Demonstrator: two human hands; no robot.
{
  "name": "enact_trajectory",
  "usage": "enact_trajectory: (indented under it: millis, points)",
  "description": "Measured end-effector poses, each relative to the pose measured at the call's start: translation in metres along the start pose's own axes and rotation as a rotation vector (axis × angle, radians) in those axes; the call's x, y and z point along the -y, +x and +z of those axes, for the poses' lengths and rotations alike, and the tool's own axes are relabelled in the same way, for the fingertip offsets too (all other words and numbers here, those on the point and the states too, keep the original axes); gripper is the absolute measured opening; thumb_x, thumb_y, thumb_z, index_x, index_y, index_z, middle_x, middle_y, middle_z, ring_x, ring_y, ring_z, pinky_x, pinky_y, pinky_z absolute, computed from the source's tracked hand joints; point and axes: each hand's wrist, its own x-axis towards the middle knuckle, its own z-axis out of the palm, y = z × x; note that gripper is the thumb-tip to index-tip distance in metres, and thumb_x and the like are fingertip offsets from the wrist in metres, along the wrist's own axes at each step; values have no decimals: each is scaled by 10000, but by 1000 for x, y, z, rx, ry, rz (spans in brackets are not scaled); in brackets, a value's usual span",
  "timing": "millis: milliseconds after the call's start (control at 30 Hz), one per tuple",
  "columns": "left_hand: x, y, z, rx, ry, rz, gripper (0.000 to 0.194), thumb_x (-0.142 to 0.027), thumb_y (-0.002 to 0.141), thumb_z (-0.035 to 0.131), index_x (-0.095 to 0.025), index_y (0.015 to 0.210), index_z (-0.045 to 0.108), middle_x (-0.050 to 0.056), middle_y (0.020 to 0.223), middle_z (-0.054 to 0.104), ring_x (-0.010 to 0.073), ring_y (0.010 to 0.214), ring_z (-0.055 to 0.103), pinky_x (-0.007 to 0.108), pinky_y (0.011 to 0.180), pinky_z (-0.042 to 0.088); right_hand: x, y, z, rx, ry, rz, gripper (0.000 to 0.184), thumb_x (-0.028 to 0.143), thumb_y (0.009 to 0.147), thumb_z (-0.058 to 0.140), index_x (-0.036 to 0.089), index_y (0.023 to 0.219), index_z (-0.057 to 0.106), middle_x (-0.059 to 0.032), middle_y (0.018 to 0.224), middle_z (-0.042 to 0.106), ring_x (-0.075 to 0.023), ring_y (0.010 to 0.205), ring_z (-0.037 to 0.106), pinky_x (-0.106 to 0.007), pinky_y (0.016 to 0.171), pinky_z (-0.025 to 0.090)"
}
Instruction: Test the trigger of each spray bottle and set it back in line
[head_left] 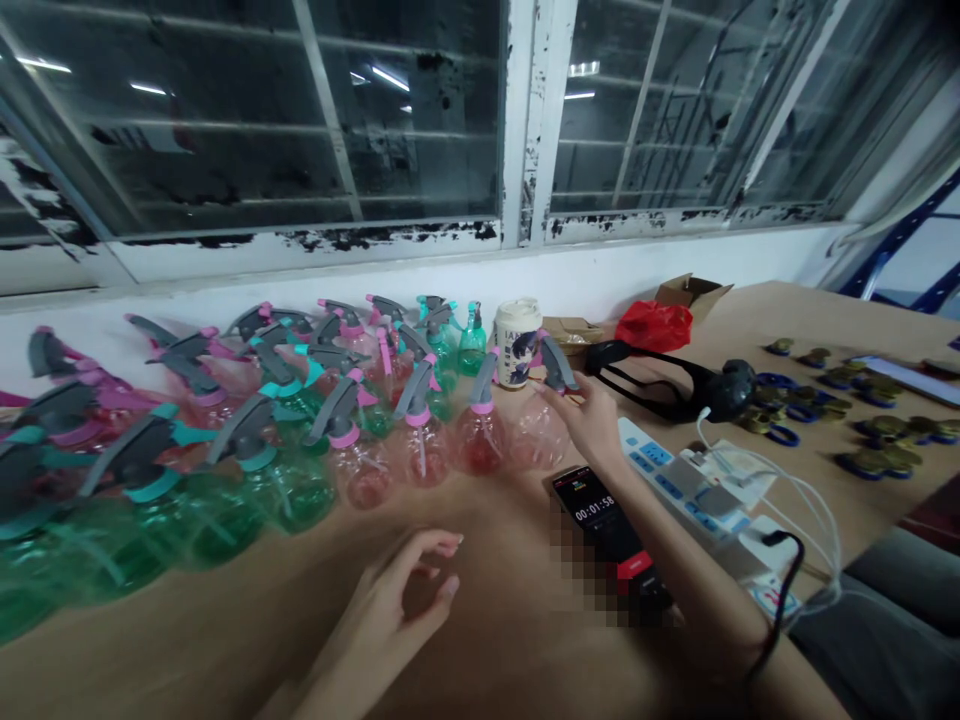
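Observation:
My right hand (592,415) reaches forward and has its fingers closed at the neck of a clear pink spray bottle (538,432). That bottle stands upright on the table, with a grey and pink trigger head (555,362); my fingers partly hide its collar. Just left of it stands another pink spray bottle (481,440) in the front row. My left hand (397,595) hovers nearer to me over the wooden table (480,560), its fingers curved and its thumb apart, holding nothing.
Several pink and green spray bottles (289,490) crowd the left side. A phone (600,520) showing a timer lies under my right forearm. Beside it are a power strip (690,490) with cables, black headphones (675,385), a paper cup (516,340), a red bag (654,325) and brass-coloured parts (885,430).

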Motion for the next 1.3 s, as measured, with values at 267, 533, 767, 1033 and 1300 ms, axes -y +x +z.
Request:
enact_trajectory:
  millis: [267, 533, 767, 1033, 1300]
  points:
    - [-10, -14, -13, -20, -65, -105, 229, -366, 860, 463, -317, 1072, 534, 8, 1103, 627, 202, 901, 627, 358, 749, 523, 56, -74, -25, -21, 50, -10, 267, 446, 686, 666, 202, 737, 571, -22, 713, 622, -197, 681, 567, -328, 635, 430]
    - [-13, -45, -36, -77, -263, -8, 591, -283, 790, 583, -305, 1313, 308, 78, 1401, 387, 266, 1224, 440, 465, 994, 404, 118, -160, 30, 237, 239, -151, 229, 355, 670, 694, 244, 727, 503, 23, 694, 596, -218, 770, 579, -456, 860, 388]
    - [-12, -73, -64, -78, -462, -106, 698, -256, 738, 662, -339, 1320, 285, 72, 1424, 351, 294, 1229, 440, 367, 805, 559, 144, -193, 75, 284, 347, -222, 105, 266, 718, 566, 242, 712, 464, 16, 688, 569, -209, 752, 566, -445, 839, 394]
    - [3, -87, -86, -152, -198, -23, 697, -314, 743, 662, -304, 1340, 301, 92, 1335, 472, 293, 1182, 481, 441, 883, 485, 148, -217, 104, 313, 357, -295, 244, 240, 688, 540, 236, 913, 446, -33, 895, 551, -237, 903, 521, -425, 794, 412]
    - [9, -73, -86, -268, -148, 41, 338, -302, 785, 607, -223, 1094, 496, -4, 815, 622, 172, 730, 605, 308, 685, 490, 142, -227, 120, 528, 218, -555, 450, 273, 784, 504, 184, 1198, 353, -100, 1086, 555, -273, 1091, 484, -566, 1033, 173]
